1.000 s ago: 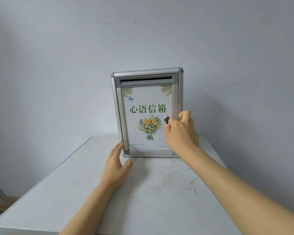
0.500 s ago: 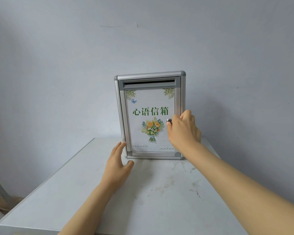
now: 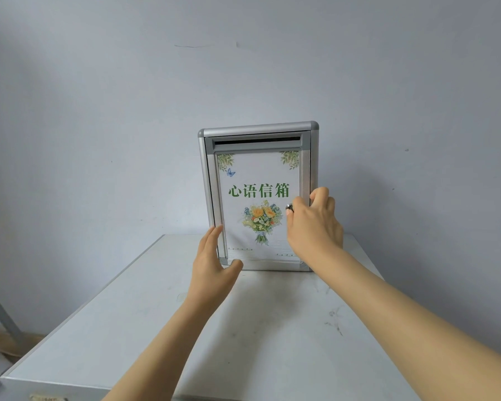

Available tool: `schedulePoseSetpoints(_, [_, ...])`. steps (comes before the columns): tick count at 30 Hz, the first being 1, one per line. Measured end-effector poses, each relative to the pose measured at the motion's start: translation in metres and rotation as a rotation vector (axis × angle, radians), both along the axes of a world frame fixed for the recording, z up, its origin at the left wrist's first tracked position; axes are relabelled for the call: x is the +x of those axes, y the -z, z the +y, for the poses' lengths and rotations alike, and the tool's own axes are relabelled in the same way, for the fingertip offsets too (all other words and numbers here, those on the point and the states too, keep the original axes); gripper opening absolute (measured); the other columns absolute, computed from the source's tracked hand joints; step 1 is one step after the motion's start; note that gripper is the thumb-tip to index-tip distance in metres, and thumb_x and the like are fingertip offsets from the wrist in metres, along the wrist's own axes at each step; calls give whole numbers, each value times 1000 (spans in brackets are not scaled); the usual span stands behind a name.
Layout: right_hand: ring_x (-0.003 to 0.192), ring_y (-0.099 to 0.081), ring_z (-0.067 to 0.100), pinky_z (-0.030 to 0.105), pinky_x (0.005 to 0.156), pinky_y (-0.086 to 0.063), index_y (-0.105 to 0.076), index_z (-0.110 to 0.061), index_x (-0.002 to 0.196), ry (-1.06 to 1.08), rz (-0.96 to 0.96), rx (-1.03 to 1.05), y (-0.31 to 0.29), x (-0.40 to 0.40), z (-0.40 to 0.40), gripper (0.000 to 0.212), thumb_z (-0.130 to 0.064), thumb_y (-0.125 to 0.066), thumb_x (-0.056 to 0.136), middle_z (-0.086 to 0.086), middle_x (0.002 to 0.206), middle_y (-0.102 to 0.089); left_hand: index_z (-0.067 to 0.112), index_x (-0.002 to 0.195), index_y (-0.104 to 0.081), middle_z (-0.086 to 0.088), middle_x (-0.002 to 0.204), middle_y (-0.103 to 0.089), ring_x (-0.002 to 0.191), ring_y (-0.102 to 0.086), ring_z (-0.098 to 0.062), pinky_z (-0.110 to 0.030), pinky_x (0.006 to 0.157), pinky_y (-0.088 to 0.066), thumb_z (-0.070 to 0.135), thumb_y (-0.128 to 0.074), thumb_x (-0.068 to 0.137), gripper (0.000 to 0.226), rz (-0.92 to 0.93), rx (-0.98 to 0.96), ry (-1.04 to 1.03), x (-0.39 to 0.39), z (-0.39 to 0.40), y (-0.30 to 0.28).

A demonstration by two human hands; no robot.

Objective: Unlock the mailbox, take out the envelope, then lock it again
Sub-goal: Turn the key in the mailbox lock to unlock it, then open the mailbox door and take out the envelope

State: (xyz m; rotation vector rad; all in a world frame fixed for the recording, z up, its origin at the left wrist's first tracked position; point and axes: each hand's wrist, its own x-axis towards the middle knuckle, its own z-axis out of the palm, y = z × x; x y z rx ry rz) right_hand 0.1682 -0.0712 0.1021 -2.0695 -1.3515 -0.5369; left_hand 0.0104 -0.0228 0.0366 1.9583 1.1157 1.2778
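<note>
A silver mailbox (image 3: 258,134) with a flower picture and green characters on its door stands upright at the back of a white table, against the wall. Its door is closed and a dark slot runs across the top. My right hand (image 3: 313,224) is at the door's right edge, fingers pinched on a small metal key (image 3: 289,208) in the lock. My left hand (image 3: 211,261) rests open against the box's lower left corner, thumb along the bottom frame. No envelope is visible.
The white table (image 3: 243,328) has scuff marks on its right half and its front edge runs near the bottom of the view. A pale grey wall (image 3: 99,111) stands right behind the box. A grey metal leg (image 3: 0,311) leans at the far left.
My right hand has stayed at the lock with only a slight turn of the fingers. My left hand holds the same corner. The view has tilted up a little.
</note>
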Motion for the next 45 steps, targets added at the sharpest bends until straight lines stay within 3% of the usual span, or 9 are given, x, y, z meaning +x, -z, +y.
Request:
schedulePoseSetpoints(16, [89,-50,25,28,55,-34,-49,-10,96,-156,42,130,10,0,-23,26,-32,-36,94,7,114,-42,29,141,-30,10,151,-31,138,-28,-6,-23,109,-25,14,-60,78,71,-39,68,122,26,-42,-27])
schedulePoseSetpoints(21, [80,-51,21,28,56,-35,-42,-13,112,-273,103,202,16,-1,-33,26,-30,-35,94,4,122,-41,32,139,-32,13,148,-35,135,-30,0,-34,112,-31,18,-63,77,71,-88,37,142,29,-50,-32])
schedulePoseSetpoints(25, [78,-50,16,21,51,-32,-37,-13,123,-390,144,299,23,-2,-40,31,-24,-38,93,3,122,-45,35,139,-32,14,147,-36,130,-30,5,-27,109,-29,19,-65,76,73,-118,30,154,28,-52,-33])
schedulePoseSetpoints(30, [86,-55,17,36,72,-47,-34,-18,129,-491,328,365,32,-8,-46,36,-19,-38,93,-3,117,-50,34,139,-34,16,146,-38,132,-32,2,-25,105,-27,19,-65,77,70,-175,23,170,27,-57,-36])
schedulePoseSetpoints(32, [90,-54,16,31,79,-44,-38,-17,129,-516,416,380,36,-10,-48,35,-18,-37,94,-5,113,-51,33,139,-34,18,143,-38,130,-33,3,-24,104,-28,20,-65,78,70,-189,26,175,27,-59,-37])
schedulePoseSetpoints(36, [85,-51,9,11,67,-38,-44,-16,124,-554,554,388,40,-16,-52,30,-16,-36,95,-9,99,-50,34,138,-35,21,138,-39,125,-36,3,-22,98,-28,23,-66,79,69,-203,26,183,27,-62,-39])
schedulePoseSetpoints(41, [89,-56,16,27,74,-45,-46,-17,118,-656,679,358,42,-23,-60,24,-15,-37,95,-8,91,-55,32,140,-33,16,143,-39,120,-39,6,-22,97,-29,29,-69,77,73,-194,48,177,26,-65,-39])
schedulePoseSetpoints(43, [90,-58,15,24,74,-46,-48,-20,112,-701,720,329,45,-25,-63,19,-17,-40,95,-9,92,-57,32,140,-32,14,143,-41,112,-42,15,-21,96,-29,29,-70,76,74,-186,60,162,26,-65,-38])
schedulePoseSetpoints(45, [91,-59,13,16,71,-46,-51,-25,104,-745,731,298,48,-28,-64,14,-19,-42,95,-8,94,-59,32,139,-32,11,143,-42,118,-43,9,-21,97,-29,28,-71,75,75,-189,69,138,25,-65,-36])
